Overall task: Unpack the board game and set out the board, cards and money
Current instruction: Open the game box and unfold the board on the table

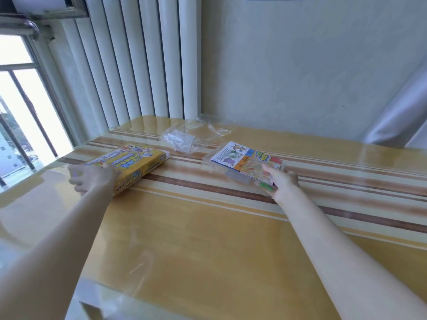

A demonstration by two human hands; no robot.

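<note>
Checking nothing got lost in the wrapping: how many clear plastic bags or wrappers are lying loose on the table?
2: a crumpled clear plastic bag behind the yellow game box, and a flatter clear wrapper farther back, near the wall. More may be hidden under the game parts.

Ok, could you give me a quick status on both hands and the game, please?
Left hand grips yellow game box. Right hand holds clear tray of contents. Crumpled plastic wrap behind, not in the way.

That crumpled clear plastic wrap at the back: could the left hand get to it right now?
Probably not straight away: the left hand is holding the yellow game box, though nothing blocks the table between it and the plastic wrap.
</note>
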